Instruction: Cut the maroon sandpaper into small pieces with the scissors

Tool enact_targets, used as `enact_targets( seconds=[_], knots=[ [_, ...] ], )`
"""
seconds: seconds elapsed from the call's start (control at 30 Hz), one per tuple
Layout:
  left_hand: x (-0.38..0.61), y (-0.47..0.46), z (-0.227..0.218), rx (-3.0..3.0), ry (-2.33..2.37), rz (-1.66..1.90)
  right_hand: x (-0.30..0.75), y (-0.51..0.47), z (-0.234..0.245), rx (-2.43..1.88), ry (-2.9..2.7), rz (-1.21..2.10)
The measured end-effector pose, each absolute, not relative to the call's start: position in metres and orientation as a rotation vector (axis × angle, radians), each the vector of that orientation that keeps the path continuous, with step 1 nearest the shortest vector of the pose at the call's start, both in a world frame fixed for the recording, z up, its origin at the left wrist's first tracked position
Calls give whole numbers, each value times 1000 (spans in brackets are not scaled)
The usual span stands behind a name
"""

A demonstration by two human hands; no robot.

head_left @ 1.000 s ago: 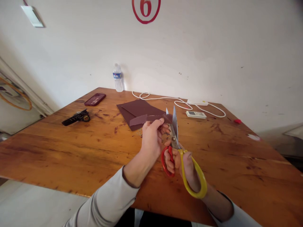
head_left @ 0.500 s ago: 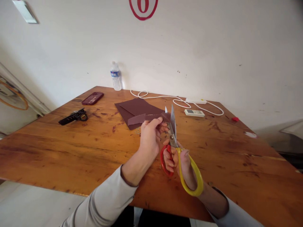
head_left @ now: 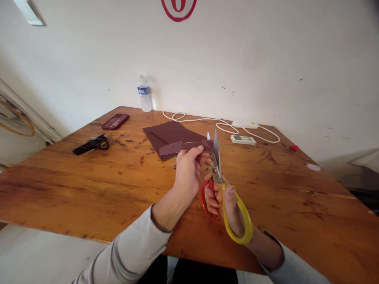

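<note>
My left hand [head_left: 189,167] pinches a dark maroon strip of paper [head_left: 171,149] between thumb and fingers, above the middle of the table. Fine fringe-like cuts show along the strip's upper right edge. In my right hand [head_left: 231,205] is a pair of scissors [head_left: 217,173] with one red and one yellow handle loop. Their blades are parted and point away from me, with the right end of the strip between or right beside them. Behind the strip, larger maroon sheets [head_left: 174,132] lie overlapping on the wooden table [head_left: 133,189].
At the left lie a maroon phone [head_left: 115,121] and a black object with a gold ring [head_left: 92,145]. A water bottle [head_left: 144,94] stands by the wall. Along the back right run a white cable with a power strip [head_left: 245,124] and a remote control [head_left: 242,140]. Red [head_left: 293,147] and white scraps [head_left: 313,167] lie farther right.
The scissor handles have drawn slightly closer together, and the blades sit a little nearer each other. My left hand keeps its hold on the strip. The whole view has shifted slightly.
</note>
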State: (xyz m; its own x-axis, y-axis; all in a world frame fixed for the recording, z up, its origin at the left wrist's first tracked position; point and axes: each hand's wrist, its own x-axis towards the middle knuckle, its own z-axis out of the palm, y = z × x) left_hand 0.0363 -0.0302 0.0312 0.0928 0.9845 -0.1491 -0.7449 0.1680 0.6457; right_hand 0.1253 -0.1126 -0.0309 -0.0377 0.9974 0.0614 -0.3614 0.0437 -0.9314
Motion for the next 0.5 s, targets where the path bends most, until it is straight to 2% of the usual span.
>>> enact_targets(
  seconds=[0.5],
  knots=[
    [37, -33, 34, 454, 665, 1325, 125, -110, -30, -940, -1063, 1279]
  ],
)
